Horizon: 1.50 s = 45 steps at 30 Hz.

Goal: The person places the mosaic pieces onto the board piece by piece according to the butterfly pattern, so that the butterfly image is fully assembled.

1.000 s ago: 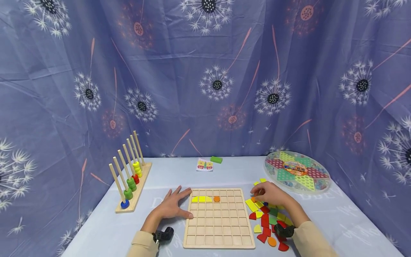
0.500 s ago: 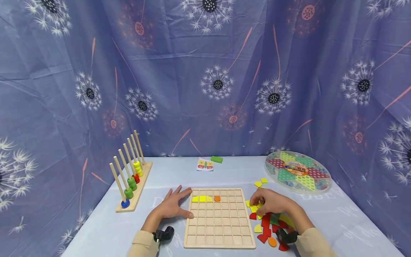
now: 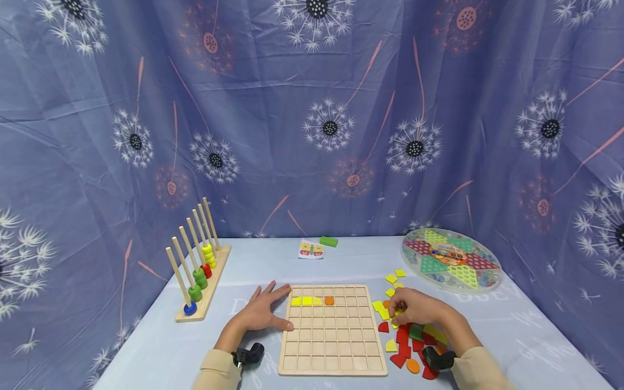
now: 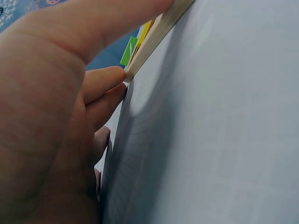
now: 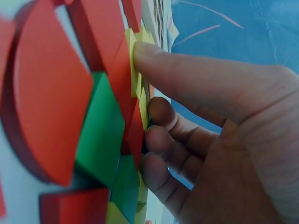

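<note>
My left hand [image 3: 265, 311] lies with fingers spread at the left side of a wooden grid board [image 3: 333, 341]. Its thumb and index fingertip touch the board's edge, as the left wrist view [image 4: 51, 84] also shows. Yellow pieces [image 3: 306, 301] and an orange disc [image 3: 329, 300] sit in an upper row of the grid. My right hand [image 3: 421, 309] is over a pile of coloured flat pieces right of the board. In the right wrist view, its thumb touches a yellow piece [image 5: 134, 70] while the bent fingertips reach the pile, apart from the thumb.
A peg stand with coloured rings [image 3: 207, 290] is at the left. A small pattern card [image 3: 311, 249] and a green block [image 3: 329, 241] lie at the back. A round Chinese checkers board [image 3: 450, 260] rests at the back right. Red pieces [image 3: 403, 335] lie in the pile's near part.
My right hand has shifted slightly right over the pile, leaving the orange disc it was touching. More yellow pieces show, spread to its left and behind. My left hand stays put.
</note>
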Each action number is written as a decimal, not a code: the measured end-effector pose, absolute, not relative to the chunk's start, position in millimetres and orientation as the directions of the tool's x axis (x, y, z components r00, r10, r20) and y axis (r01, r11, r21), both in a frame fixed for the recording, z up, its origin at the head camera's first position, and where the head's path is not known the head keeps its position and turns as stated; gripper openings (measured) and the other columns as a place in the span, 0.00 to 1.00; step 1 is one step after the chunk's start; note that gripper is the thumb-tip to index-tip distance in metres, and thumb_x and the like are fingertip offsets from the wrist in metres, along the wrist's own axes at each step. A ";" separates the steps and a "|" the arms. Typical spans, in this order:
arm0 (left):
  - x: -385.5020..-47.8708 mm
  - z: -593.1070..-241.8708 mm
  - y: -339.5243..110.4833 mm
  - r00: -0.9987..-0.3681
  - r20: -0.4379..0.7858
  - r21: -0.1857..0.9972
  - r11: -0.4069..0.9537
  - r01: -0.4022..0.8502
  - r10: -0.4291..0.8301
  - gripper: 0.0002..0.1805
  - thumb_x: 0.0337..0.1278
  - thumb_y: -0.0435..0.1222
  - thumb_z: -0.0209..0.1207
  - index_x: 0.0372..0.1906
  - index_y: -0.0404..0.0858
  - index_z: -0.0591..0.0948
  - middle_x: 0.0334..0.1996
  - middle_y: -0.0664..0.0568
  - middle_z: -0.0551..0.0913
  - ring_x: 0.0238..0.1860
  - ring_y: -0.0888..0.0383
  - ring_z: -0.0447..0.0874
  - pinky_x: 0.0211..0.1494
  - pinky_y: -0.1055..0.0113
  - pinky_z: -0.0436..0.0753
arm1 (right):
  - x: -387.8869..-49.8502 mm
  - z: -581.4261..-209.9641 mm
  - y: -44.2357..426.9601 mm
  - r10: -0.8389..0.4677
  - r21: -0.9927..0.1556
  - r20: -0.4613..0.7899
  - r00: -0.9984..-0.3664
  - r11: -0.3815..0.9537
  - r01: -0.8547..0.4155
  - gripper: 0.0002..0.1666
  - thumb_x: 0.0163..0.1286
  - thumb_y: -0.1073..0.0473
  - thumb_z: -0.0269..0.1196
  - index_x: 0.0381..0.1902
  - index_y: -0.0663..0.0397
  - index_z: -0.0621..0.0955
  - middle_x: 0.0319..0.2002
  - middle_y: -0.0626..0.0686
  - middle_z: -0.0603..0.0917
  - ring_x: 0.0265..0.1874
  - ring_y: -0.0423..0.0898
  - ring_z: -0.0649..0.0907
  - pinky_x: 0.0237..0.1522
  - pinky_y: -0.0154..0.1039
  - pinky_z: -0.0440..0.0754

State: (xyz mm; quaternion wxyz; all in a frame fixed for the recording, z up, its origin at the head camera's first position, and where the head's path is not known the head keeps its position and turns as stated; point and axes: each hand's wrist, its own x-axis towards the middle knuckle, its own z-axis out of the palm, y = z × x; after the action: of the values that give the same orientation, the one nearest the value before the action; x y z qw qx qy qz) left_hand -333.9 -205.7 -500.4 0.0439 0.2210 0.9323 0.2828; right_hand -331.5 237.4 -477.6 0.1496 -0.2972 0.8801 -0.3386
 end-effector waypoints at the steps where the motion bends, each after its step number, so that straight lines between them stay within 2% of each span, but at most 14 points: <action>1: -333.9 -500.6 -205.5 -0.899 0.043 0.546 0.743 0.386 0.436 0.57 0.29 0.64 0.71 0.71 0.44 0.67 0.71 0.53 0.63 0.74 0.42 0.43 0.71 0.41 0.37 | -331.8 -478.2 238.8 -0.615 -0.684 -0.070 -0.785 0.603 -0.411 0.05 0.58 0.59 0.71 0.31 0.51 0.84 0.32 0.52 0.75 0.29 0.47 0.73 0.29 0.37 0.75; 7: -333.9 -501.9 -205.4 -0.904 0.043 0.554 0.743 0.376 0.426 0.57 0.29 0.63 0.71 0.71 0.45 0.67 0.71 0.54 0.63 0.74 0.43 0.43 0.71 0.41 0.37 | -332.1 -479.6 245.1 -0.521 -0.637 -0.112 -0.846 0.691 -0.342 0.08 0.56 0.53 0.72 0.25 0.45 0.83 0.27 0.48 0.76 0.26 0.46 0.75 0.25 0.36 0.75; 12: -333.5 -501.9 -205.5 -0.907 0.035 0.557 0.746 0.366 0.419 0.57 0.29 0.64 0.71 0.71 0.46 0.67 0.71 0.55 0.62 0.74 0.43 0.42 0.72 0.41 0.36 | -329.3 -476.7 248.1 -0.486 -0.585 -0.129 -0.864 0.741 -0.330 0.14 0.56 0.49 0.72 0.17 0.46 0.81 0.21 0.46 0.75 0.19 0.44 0.74 0.20 0.34 0.71; 17: -333.9 -502.6 -205.3 -0.913 0.025 0.546 0.760 0.353 0.407 0.57 0.28 0.64 0.71 0.71 0.48 0.67 0.71 0.56 0.62 0.74 0.45 0.42 0.72 0.43 0.36 | -324.5 -470.6 244.2 -0.564 -0.612 -0.122 -0.817 0.690 -0.386 0.07 0.56 0.53 0.72 0.27 0.46 0.84 0.22 0.45 0.77 0.21 0.43 0.74 0.22 0.35 0.75; 19: -334.2 -503.0 -205.2 -0.915 0.024 0.544 0.763 0.350 0.402 0.57 0.28 0.64 0.71 0.71 0.48 0.67 0.71 0.57 0.62 0.75 0.45 0.42 0.72 0.43 0.36 | -322.6 -469.0 241.1 -0.586 -0.623 -0.111 -0.802 0.670 -0.403 0.08 0.55 0.54 0.73 0.31 0.45 0.84 0.24 0.45 0.78 0.23 0.43 0.75 0.24 0.36 0.77; 21: -334.5 -502.9 -205.1 -0.917 0.018 0.543 0.766 0.344 0.399 0.57 0.28 0.64 0.71 0.71 0.49 0.67 0.71 0.58 0.62 0.75 0.46 0.41 0.72 0.44 0.35 | -321.2 -468.2 237.8 -0.581 -0.606 -0.101 -0.807 0.679 -0.413 0.08 0.54 0.54 0.73 0.30 0.44 0.84 0.23 0.44 0.78 0.23 0.43 0.75 0.24 0.36 0.77; 23: -334.5 -503.0 -205.1 -0.917 0.017 0.543 0.767 0.342 0.397 0.57 0.27 0.64 0.71 0.71 0.49 0.67 0.71 0.57 0.62 0.75 0.46 0.41 0.72 0.43 0.35 | -320.0 -467.9 234.7 -0.535 -0.555 -0.102 -0.839 0.730 -0.399 0.08 0.54 0.51 0.74 0.26 0.42 0.83 0.21 0.42 0.78 0.22 0.42 0.75 0.23 0.37 0.76; 28: -334.2 -503.1 -204.8 -0.916 0.020 0.537 0.769 0.347 0.400 0.57 0.28 0.65 0.71 0.71 0.48 0.67 0.71 0.57 0.63 0.75 0.46 0.42 0.72 0.44 0.35 | -319.8 -471.7 232.8 -0.348 -0.418 -0.117 -0.930 0.867 -0.272 0.16 0.53 0.43 0.73 0.17 0.41 0.80 0.15 0.45 0.74 0.17 0.43 0.74 0.20 0.37 0.72; 31: -334.1 -503.5 -204.4 -0.913 0.026 0.536 0.765 0.357 0.408 0.57 0.28 0.64 0.71 0.71 0.48 0.67 0.71 0.56 0.63 0.74 0.45 0.42 0.72 0.43 0.36 | -321.2 -474.1 238.4 -0.379 -0.439 -0.095 -0.921 0.846 -0.303 0.11 0.59 0.48 0.70 0.21 0.41 0.81 0.18 0.43 0.75 0.19 0.43 0.74 0.22 0.37 0.74; 34: -333.9 -502.8 -204.3 -0.910 0.030 0.533 0.764 0.364 0.413 0.56 0.29 0.64 0.71 0.71 0.48 0.67 0.71 0.56 0.63 0.74 0.45 0.42 0.72 0.42 0.37 | -321.1 -470.4 244.7 -0.517 -0.547 -0.080 -0.852 0.737 -0.396 0.03 0.62 0.59 0.67 0.31 0.42 0.84 0.25 0.43 0.79 0.24 0.44 0.76 0.26 0.37 0.78; 36: -333.4 -501.2 -204.1 -0.911 0.031 0.531 0.765 0.364 0.411 0.56 0.29 0.64 0.71 0.71 0.48 0.67 0.71 0.56 0.63 0.74 0.45 0.42 0.72 0.43 0.37 | -320.2 -466.6 247.2 -0.587 -0.615 -0.091 -0.805 0.668 -0.418 0.09 0.60 0.65 0.66 0.36 0.45 0.85 0.31 0.45 0.80 0.27 0.45 0.76 0.27 0.37 0.79; 39: -332.7 -499.5 -204.1 -0.911 0.038 0.534 0.762 0.367 0.411 0.57 0.29 0.64 0.71 0.71 0.46 0.67 0.71 0.54 0.63 0.74 0.43 0.42 0.72 0.42 0.37 | -319.0 -463.4 247.6 -0.628 -0.639 -0.110 -0.770 0.638 -0.430 0.15 0.56 0.69 0.67 0.37 0.45 0.86 0.34 0.47 0.79 0.28 0.46 0.75 0.29 0.37 0.79; 45: -331.9 -500.2 -204.6 -0.916 0.022 0.541 0.765 0.349 0.402 0.57 0.29 0.63 0.72 0.71 0.47 0.67 0.71 0.55 0.62 0.74 0.45 0.42 0.72 0.43 0.36 | -318.1 -464.1 245.8 -0.585 -0.595 -0.131 -0.801 0.692 -0.409 0.16 0.54 0.71 0.68 0.35 0.44 0.86 0.33 0.46 0.78 0.29 0.46 0.74 0.29 0.36 0.78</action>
State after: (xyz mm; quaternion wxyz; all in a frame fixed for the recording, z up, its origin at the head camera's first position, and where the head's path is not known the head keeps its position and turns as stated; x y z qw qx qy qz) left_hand -331.9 -204.6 -500.2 0.0476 0.2000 0.9383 0.2782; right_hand -318.1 245.8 -464.1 0.1570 -0.2740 0.9064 -0.2807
